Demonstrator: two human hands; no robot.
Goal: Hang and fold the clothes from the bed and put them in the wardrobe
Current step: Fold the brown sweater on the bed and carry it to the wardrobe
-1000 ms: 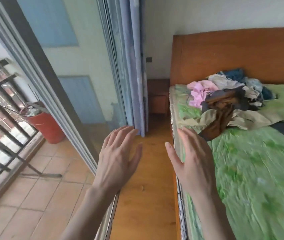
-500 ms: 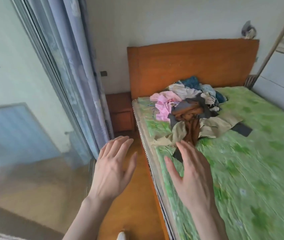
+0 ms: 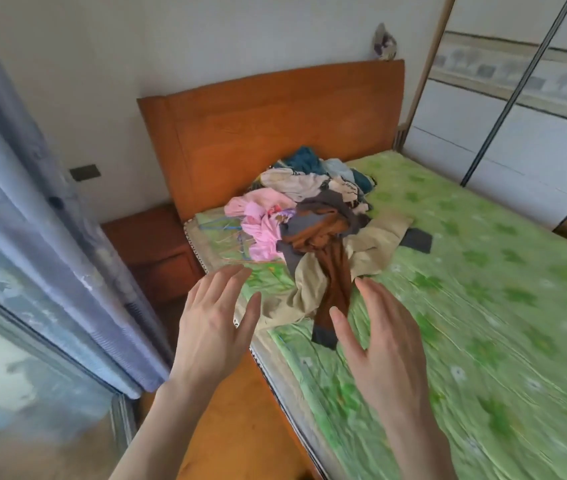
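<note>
Left hand: the left hand (image 3: 211, 327) is hovering palm down over the near corner of the bed, fingers straight and slightly spread, holding nothing.
Right hand: the right hand (image 3: 384, 344) is hovering over the green sheet just in front of the clothes, fingers extended and fanned, thumb out to the side, holding nothing.
Contact: neither hand is touching any cloth; the right fingertips are lying just beside the hanging end of the brown garment.
Clothes: the pile of clothes (image 3: 313, 216) is lying on the bed (image 3: 483, 306) toward the headboard end, on the left half of the mattress.
Pile makeup: a pink garment (image 3: 261, 223) is sitting at the left edge, a brown garment (image 3: 330, 258) is trailing toward the hands, a beige garment (image 3: 375, 247) is spreading underneath, and a blue garment (image 3: 304, 159) is lying at the back.
Hangers: thin wire hangers (image 3: 226, 233) are lying on the mattress just left of the pink garment; their number cannot be told.
Headboard: an orange wooden headboard (image 3: 275, 119) is standing against the wall.
Wardrobe: the wardrobe (image 3: 524, 133) with white sliding doors is standing along the far side of the bed, at right.
Left side: a wooden nightstand (image 3: 154, 244) is standing beside the headboard, and a blue curtain (image 3: 43, 220) is hanging along the glass door.
</note>
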